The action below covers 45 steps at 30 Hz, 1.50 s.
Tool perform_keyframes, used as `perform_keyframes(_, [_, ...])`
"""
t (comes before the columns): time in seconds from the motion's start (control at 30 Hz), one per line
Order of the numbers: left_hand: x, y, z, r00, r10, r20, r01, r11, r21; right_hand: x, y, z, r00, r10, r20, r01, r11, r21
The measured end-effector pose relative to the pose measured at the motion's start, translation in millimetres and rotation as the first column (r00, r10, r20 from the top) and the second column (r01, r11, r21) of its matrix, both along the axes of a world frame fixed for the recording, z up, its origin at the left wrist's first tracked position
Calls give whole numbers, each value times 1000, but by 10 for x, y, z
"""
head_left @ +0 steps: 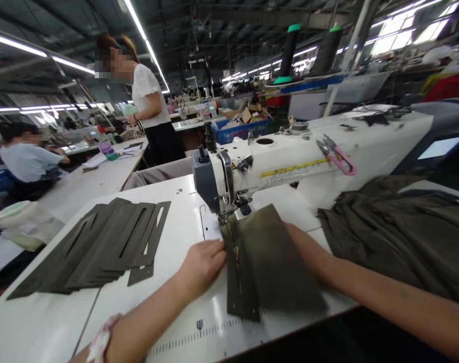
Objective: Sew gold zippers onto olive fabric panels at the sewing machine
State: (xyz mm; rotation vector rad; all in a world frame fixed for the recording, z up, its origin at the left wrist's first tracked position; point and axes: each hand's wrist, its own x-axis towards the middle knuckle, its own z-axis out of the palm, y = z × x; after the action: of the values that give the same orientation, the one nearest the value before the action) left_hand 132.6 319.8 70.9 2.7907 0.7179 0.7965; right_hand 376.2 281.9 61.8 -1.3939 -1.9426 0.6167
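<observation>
An olive-green fabric piece (pixel 278 262) lies under the needle area of a white sewing machine (pixel 301 156). Along its left side runs a slotted strip (pixel 244 282); a small light-coloured part shows in the slot, too blurred to name. My left hand (pixel 204 264) is at the strip's left edge, its fingers bent and pressed together on it just below the presser foot. My right hand (pixel 299 242) reaches behind the raised right side of the piece, and its fingers are hidden. Left of the machine, several similar slotted pieces (pixel 112 242) lie in an overlapping row.
Crumpled olive fabric (pixel 396 237) is heaped on the right. Pink-handled snips (pixel 337 155) rest on the machine arm. Thread cones (pixel 288 53) stand behind. A blue crate (pixel 240 131) is beyond the table. One person (pixel 150 106) stands ahead; another person (pixel 29 156) sits at left.
</observation>
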Motion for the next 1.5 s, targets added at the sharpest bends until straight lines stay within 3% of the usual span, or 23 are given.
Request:
perform_keyframes(0.1, [-31, -83, -22, 994, -55, -90, 54, 998, -15, -19, 11, -73, 990, 115, 81, -117, 993, 22])
perform_keyframes(0.27, [38, 48, -60, 983, 123, -137, -122, 992, 19, 20, 47, -104, 980, 200, 12, -200, 979, 33])
perform_keyframes(0.33, [77, 89, -94, 969, 160, -186, -152, 987, 56, 115, 100, -96, 992, 98, -78, -98, 995, 7])
perform_keyframes(0.4, [107, 93, -112, 954, 200, -221, -183, 978, 96, 207, 193, -89, 984, -107, -144, 96, 992, -78])
perform_keyframes(0.47, [125, 76, -108, 943, 226, -245, -201, 972, 123, 258, 313, -80, 957, -256, -135, 228, 955, -192])
perform_keyframes(0.53, [132, 63, -96, 938, 237, -255, -204, 968, 147, 264, 431, -68, 951, -303, -59, 283, 933, -224])
perform_keyframes(0.73, [127, 90, -144, 938, 240, -249, -192, 960, 205, 287, 615, -77, 899, -342, 273, 330, 940, 89])
perform_keyframes(0.87, [136, 74, -164, 950, 239, -199, -198, 958, 208, 192, 585, -103, 831, -394, 394, 338, 918, 205])
perform_keyframes(0.97, [132, 70, -172, 954, 277, -116, -252, 948, 194, -107, 473, -101, 859, -312, 406, 138, 905, 403])
perform_keyframes(1.03, [111, 100, -200, 950, 311, -35, -296, 929, 224, -339, 382, -128, 905, -135, 404, -105, 847, 521])
perform_keyframes(1.07, [95, 125, -222, 951, 310, 7, -301, 919, 255, -436, 343, -154, 920, -65, 386, -170, 822, 544])
perform_keyframes(1.13, [63, 189, -276, 967, 251, 48, -253, 915, 314, -561, 290, -221, 938, 20, 346, -215, 815, 538])
perform_keyframes(1.27, [41, 287, -358, 995, 95, 32, -100, 944, 313, -565, 275, -311, 940, 90, 329, -236, 867, 438])
perform_keyframes(1.5, [134, 279, -328, 998, 36, 52, -47, 972, 228, -493, 312, -280, 940, 168, 296, -274, 889, 366])
